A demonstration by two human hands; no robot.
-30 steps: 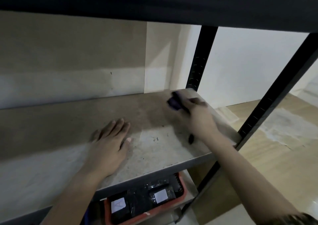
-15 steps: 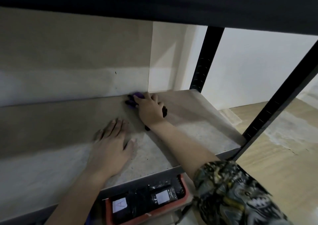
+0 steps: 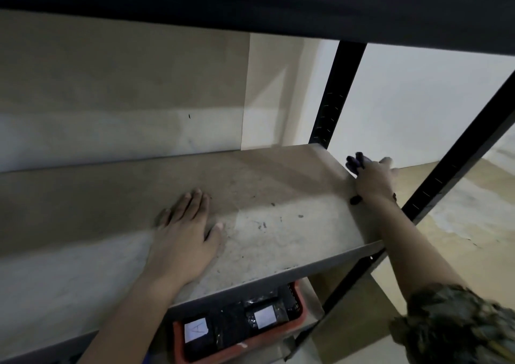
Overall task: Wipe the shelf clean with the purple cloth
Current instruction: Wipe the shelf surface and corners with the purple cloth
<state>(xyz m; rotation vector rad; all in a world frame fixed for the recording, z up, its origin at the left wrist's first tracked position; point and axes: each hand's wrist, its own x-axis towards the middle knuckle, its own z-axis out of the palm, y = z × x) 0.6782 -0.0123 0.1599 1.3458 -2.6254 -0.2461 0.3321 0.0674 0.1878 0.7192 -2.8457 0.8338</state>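
The shelf (image 3: 278, 185) is a pale wooden board with dark specks near its front right. My right hand (image 3: 373, 178) presses the purple cloth (image 3: 355, 161) at the board's far right edge; the cloth shows as a dark bunch past my fingertips, and a scrap of it pokes out under my wrist. My left hand (image 3: 184, 235) lies flat on the board, palm down, fingers spread, holding nothing, left of the middle.
Black metal uprights (image 3: 334, 96) stand at the right corners, and a dark shelf (image 3: 250, 1) hangs close overhead. On the level below sits a red tray (image 3: 239, 349) with black packets and white labels. A beige wall backs the shelf.
My right hand swept the cloth from the back middle of the shelf out to the right edge. A second ago it was near the right back corner. The left hand stayed put.
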